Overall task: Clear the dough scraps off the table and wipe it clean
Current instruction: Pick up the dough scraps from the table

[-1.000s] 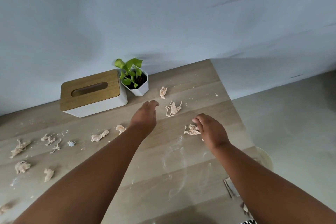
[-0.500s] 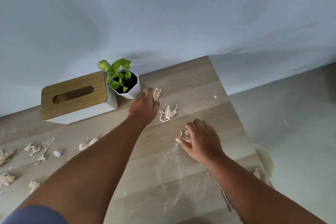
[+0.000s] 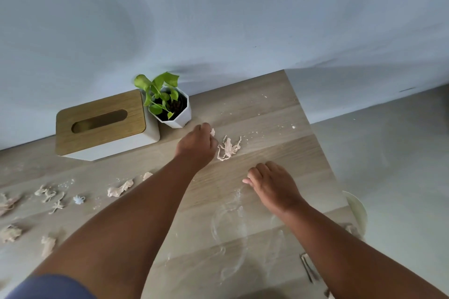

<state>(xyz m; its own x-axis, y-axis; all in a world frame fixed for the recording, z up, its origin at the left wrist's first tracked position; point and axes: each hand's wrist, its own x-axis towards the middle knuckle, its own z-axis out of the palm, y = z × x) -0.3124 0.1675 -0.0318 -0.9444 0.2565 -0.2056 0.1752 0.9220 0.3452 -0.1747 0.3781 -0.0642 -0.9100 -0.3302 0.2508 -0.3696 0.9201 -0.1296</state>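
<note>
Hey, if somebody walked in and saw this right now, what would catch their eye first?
Probably the two bare arms reaching over the pale wooden table, the left hand pinching a small dough scrap beside a stringy pinkish dough scrap. Then the leafy green plant in its white faceted pot by the wall.

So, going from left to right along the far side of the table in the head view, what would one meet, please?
Tissue box → potted plant → left hand, pinching a small dough scrap → stringy dough scrap.
</note>
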